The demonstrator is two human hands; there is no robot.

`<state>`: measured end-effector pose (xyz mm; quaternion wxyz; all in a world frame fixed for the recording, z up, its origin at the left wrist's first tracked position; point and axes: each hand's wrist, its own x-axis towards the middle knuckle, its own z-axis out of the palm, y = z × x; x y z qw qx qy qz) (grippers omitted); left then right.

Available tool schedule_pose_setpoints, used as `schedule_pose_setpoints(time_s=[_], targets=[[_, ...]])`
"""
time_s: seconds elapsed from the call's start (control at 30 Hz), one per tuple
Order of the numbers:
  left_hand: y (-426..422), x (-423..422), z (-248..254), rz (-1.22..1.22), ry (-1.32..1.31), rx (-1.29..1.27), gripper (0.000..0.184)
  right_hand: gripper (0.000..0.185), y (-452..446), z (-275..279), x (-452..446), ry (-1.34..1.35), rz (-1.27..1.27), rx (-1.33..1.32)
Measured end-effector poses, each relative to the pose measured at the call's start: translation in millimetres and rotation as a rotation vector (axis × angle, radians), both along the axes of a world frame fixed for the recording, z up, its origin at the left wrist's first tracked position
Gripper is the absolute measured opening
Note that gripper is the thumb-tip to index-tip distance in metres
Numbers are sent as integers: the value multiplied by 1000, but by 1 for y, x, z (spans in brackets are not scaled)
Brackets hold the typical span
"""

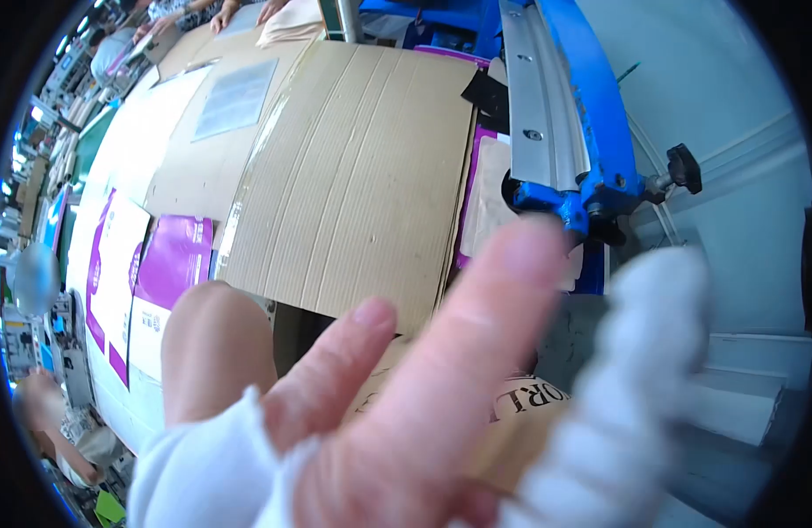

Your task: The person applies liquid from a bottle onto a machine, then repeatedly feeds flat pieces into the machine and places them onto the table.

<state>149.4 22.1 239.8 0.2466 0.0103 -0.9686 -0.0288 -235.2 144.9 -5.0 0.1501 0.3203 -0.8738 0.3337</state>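
Left hand (362,449) at 6 o'clock, large and blurred, close to the lens; side read from its lie, not certain. White glove (190,480) leaves two digits bare; another, toward 4 o'clock, is covered. Digits spread, nothing seen pinched between them. Rounded skin-toned form (217,343) at 8 o'clock: cannot tell what it belongs to. Second hand not identified.

Step, as judged: hand raised in free air between lens and work, no handling under way. A move onto the work would call for lowering the hand and bringing the digits together on an edge.

Nearest work: cardboard sheet (353,167), between 11 and 12 o'clock, beyond the fingertips; they overlap its lower edge in view, contact not evident. Sheet tan, broad, lying flat, with long creases slanting from 1 toward 7 o'clock; shiny strip, probably tape, along its 9 o'clock edge. Brown printed surface (512,440) at 5 o'clock, partly behind the fingers; letters "ORL" legible, material unclear.

Farther out: purple-and-white printed pieces (173,255) at 9 o'clock; translucent sheet (236,99) between 10 and 11; blue machine frame (591,114) between 1 and 2, metal rail (547,97) along it, black knob (683,169) past 2; a co-worker's hands (226,16) at 11, at the far end
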Motion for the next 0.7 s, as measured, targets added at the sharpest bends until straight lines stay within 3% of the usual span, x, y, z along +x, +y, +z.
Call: schedule_pose_setpoints(time_s=[0.1, 0.23, 0.33, 0.4, 0.47, 0.53, 0.7], targets=[[-27, 9, -10, 161, -35, 37, 17, 66, 0, -14, -8, -24, 31, -25], [-130, 30, -78, 642, -193, 147, 20, 63, 6, -33, -32, 99, 98, -20], [-236, 78, -158, 1117, -439, 56, 22, 61, 5, -35, -38, 135, 75, 29], [-290, 115, -201, 1272, -533, -237, 24, 60, -2, -30, -35, 150, 94, 52], [-334, 145, -242, 1337, -529, -422, 26, 59, -8, -24, -29, 153, 91, 85], [-361, 152, -252, 1402, -707, -223, 38, 58, -9, -20, -24, 145, 65, 126], [-426, 152, -278, 1385, -745, -187, 41, 59, -4, -20, -27, 130, 54, 188]])
